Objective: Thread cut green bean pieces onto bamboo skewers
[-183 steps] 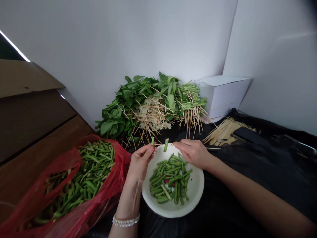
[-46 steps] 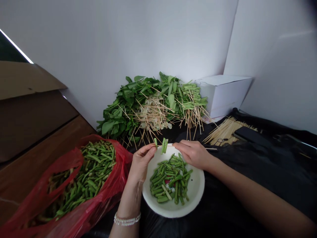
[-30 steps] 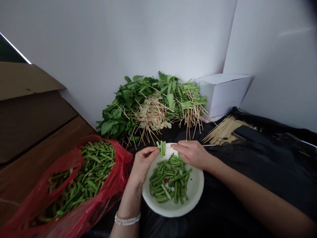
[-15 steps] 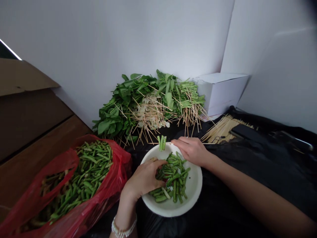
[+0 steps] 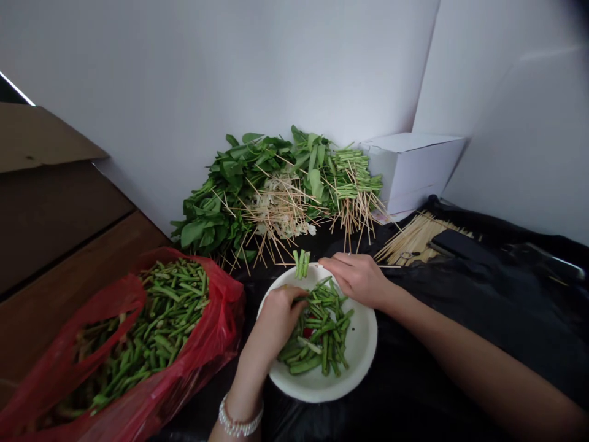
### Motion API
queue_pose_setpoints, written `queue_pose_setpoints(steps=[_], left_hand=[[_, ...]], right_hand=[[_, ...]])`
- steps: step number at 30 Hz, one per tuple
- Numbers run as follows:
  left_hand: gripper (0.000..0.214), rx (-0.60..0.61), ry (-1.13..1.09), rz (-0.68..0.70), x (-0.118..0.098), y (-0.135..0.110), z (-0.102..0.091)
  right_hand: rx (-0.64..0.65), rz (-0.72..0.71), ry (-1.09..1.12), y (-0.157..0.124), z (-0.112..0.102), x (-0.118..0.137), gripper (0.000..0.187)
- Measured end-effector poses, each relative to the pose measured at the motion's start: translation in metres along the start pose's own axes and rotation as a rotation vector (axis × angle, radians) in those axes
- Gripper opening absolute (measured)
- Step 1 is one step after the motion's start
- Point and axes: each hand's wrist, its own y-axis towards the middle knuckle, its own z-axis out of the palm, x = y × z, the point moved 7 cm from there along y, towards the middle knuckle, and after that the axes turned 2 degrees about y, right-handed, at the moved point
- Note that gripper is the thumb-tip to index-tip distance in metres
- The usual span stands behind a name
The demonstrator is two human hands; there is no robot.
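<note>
Left: 1 red bag (image 5: 216, 307), open and full of cut green beans, too many to count.

Left hand (image 5: 276, 316) is down in the 1 white bowl (image 5: 363, 362), fingers curled, tips pressed together on the bean pieces (image 5: 324, 334) at the pile's far-left edge. Can't tell which piece it has. There are dozens in the bowl, so no exact count.

Handling, my read: the pieces are light, short and fairly stiff, with smooth skin that may be slightly slippery. They snap or split if bent or pierced off-centre. Pinch one mid-length, thumb against forefinger.

1 skewer (image 5: 288, 265) sits level over the bowl's far rim with about 3 pieces threaded crosswise and standing upright. It's thin bamboo, flexes easily and has a sharp tip, so hold it close behind the load.

Right hand (image 5: 359, 279) does that: thumb and fingers pinch the skewer just right of the threaded pieces.

Behind: 1 heap of finished skewers (image 5: 280, 196), leafy greens and beans.

Right: loose skewers (image 5: 411, 240), uncountable, and 1 white box (image 5: 414, 166).
</note>
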Motion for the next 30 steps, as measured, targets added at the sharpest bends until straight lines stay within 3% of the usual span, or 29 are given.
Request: queue_pose_setpoints(steps=[3, 6, 9, 17, 20, 25, 30], left_hand=[[0.014, -0.100, -0.214, -0.093, 0.009, 0.002, -0.009], [0.015, -0.137, -0.320, -0.203, 0.016, 0.001, -0.013], [0.021, -0.159, -0.486, -0.226, 0.016, 0.002, -0.018], [0.034, -0.079, -0.943, -0.367, 0.020, -0.001, -0.011], [0.033, -0.080, -0.965, -0.344, 0.018, -0.002, -0.012], [0.028, -0.225, -0.838, -0.295, 0.027, 0.000, -0.023], [0.031, -0.329, -1.012, -0.337, 0.038, 0.001, -0.024]], right_hand=[[-0.018, -0.001, 0.023, 0.000, -0.002, 0.000, 0.029], [-0.028, -0.004, 0.035, 0.000, -0.003, 0.001, 0.029], [-0.040, -0.003, 0.036, 0.000, -0.003, 0.000, 0.030], [-0.069, 0.020, 0.080, -0.002, -0.005, -0.003, 0.032], [-0.101, 0.028, 0.103, -0.001, -0.007, -0.004, 0.031], [-0.149, 0.034, 0.141, -0.001, -0.010, -0.004, 0.030], [-0.127, 0.013, 0.118, -0.001, -0.011, -0.001, 0.030]])
